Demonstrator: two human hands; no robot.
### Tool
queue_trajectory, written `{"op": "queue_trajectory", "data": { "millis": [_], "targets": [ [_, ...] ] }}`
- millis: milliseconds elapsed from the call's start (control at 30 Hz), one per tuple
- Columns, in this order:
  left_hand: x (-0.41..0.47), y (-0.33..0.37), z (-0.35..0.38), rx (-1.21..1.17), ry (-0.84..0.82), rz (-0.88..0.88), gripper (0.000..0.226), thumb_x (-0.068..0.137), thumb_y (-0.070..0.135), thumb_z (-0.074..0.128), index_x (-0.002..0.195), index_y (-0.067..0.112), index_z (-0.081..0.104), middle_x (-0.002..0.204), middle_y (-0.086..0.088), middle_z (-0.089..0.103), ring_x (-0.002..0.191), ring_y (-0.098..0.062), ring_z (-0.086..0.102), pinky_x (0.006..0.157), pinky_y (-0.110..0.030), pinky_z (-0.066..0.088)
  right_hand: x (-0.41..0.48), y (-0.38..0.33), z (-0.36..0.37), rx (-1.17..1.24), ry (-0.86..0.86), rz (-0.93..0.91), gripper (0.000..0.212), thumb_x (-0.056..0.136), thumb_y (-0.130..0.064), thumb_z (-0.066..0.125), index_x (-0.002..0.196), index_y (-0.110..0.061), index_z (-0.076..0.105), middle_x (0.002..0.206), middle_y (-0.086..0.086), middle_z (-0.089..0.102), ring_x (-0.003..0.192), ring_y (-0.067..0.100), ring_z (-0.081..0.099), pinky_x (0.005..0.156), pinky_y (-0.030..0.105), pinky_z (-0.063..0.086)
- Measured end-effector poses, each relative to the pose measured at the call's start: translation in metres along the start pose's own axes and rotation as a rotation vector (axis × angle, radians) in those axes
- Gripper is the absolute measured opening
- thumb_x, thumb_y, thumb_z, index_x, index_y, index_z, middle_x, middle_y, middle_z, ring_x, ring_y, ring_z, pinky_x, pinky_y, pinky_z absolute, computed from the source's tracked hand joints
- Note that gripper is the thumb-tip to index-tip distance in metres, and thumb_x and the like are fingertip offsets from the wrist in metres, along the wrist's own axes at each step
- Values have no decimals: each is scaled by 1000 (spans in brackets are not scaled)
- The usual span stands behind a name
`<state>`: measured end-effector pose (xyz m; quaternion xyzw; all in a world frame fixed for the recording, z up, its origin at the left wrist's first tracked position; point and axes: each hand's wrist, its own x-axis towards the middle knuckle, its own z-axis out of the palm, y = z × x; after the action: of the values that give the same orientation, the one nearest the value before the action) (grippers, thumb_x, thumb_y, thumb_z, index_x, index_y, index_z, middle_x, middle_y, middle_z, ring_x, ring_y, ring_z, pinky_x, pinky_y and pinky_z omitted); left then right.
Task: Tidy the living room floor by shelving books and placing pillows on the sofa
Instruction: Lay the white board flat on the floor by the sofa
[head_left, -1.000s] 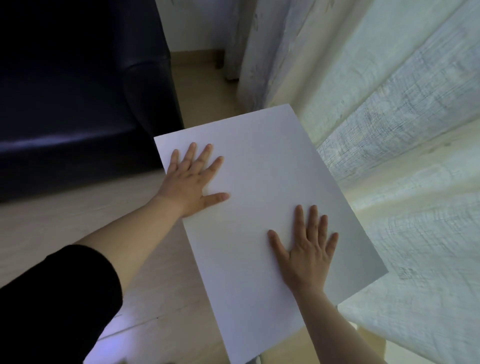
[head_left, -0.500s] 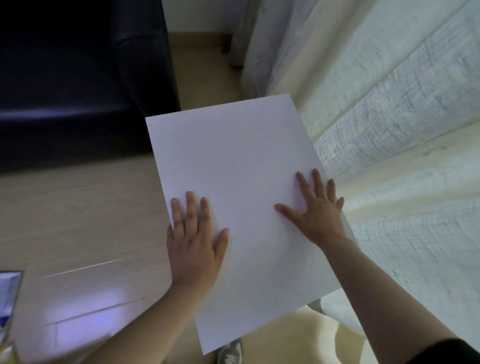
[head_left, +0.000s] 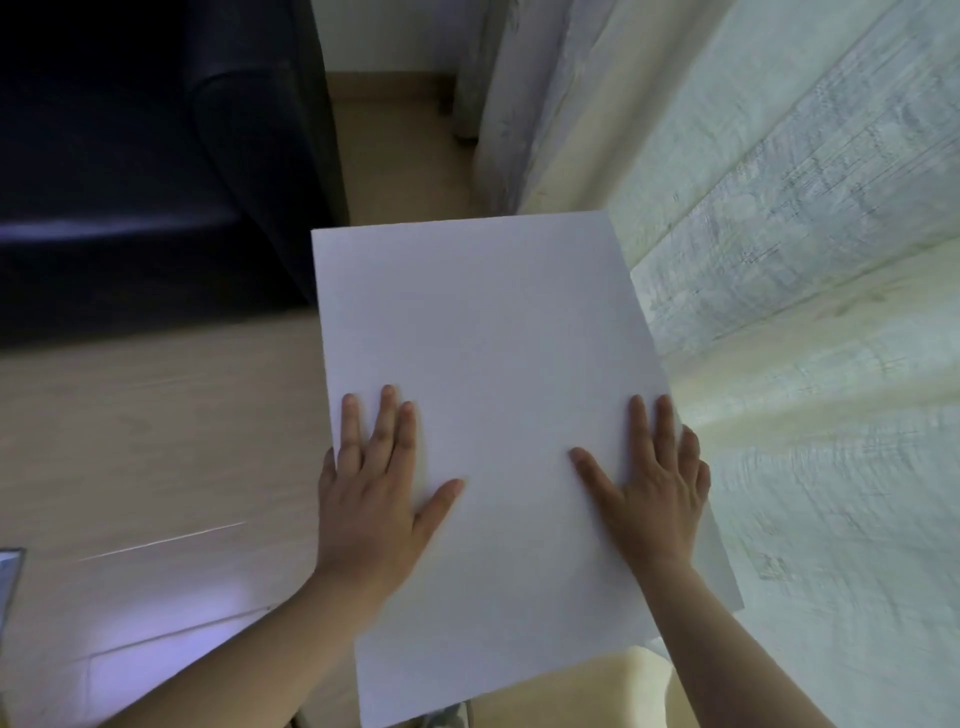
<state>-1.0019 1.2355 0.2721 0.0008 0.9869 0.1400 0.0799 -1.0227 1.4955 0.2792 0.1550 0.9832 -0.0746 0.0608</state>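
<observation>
Just a blank white book (head_left: 483, 338)

white sheet (head_left: 483, 364): cannot tell whether it is a book's cover or a loose board; whatever lies under it is hidden.
sofa (head_left: 130, 156): cut off by the top and left edges; too dark for detail.
pale sliver (head_left: 9, 582): cut by the left edge; cannot tell what it is.
grey thing (head_left: 447, 716): mostly under the white sheet, cut by the bottom edge.
</observation>
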Motion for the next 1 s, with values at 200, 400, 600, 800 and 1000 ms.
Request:
{"op": "queue_trajectory", "data": {
  "millis": [200, 400, 600, 800, 1000],
  "targets": [
    [-1, 7, 4, 31, 9, 55, 85, 89, 71, 18, 152, 15, 20, 162, 0, 3, 148, -32, 0, 104, -51, 38, -13, 12, 3, 6, 5, 58, 94, 72, -87, 18, 152, -39, 6, 162, -9, 1, 146, 26, 7, 116, 47, 11],
    [-2, 11, 4, 40, 13, 39, 85, 88, 72, 15, 152, 16, 16, 162, 1, 1, 148, -30, -3, 106, -52, 34, -14, 14, 2, 20, 15, 57, 94, 72, -87, 20, 151, -38, 10, 162, -8, 5, 145, 27, 9, 115, 48, 13],
    [-4, 16, 5, 25, 3, 17, 85, 88, 71, 20, 152, 15, 19, 161, -1, 5, 148, -30, 0, 103, -50, 40, -8, 19, -1, 31, 20, 46, 94, 72, -87, 21, 151, -39, 11, 162, -8, 5, 146, 27, 9, 114, 47, 14],
    [-8, 15, 8, 29, 0, 25, 84, 88, 71, 18, 153, 18, 12, 162, 2, -3, 148, -28, -7, 108, -51, 35, -12, 19, 1, 35, 20, 45, 93, 72, -87, 19, 152, -39, 10, 162, -9, 4, 146, 27, 8, 115, 47, 11],
    [-12, 15, 9, 24, -17, 30, 84, 89, 71, 18, 153, 18, 12, 162, 2, -4, 148, -28, -8, 108, -50, 32, -19, 23, 3, 22, -2, 58, 93, 73, -86, 18, 152, -39, 7, 162, -9, 1, 146, 28, 7, 117, 47, 10]
  ]
}}
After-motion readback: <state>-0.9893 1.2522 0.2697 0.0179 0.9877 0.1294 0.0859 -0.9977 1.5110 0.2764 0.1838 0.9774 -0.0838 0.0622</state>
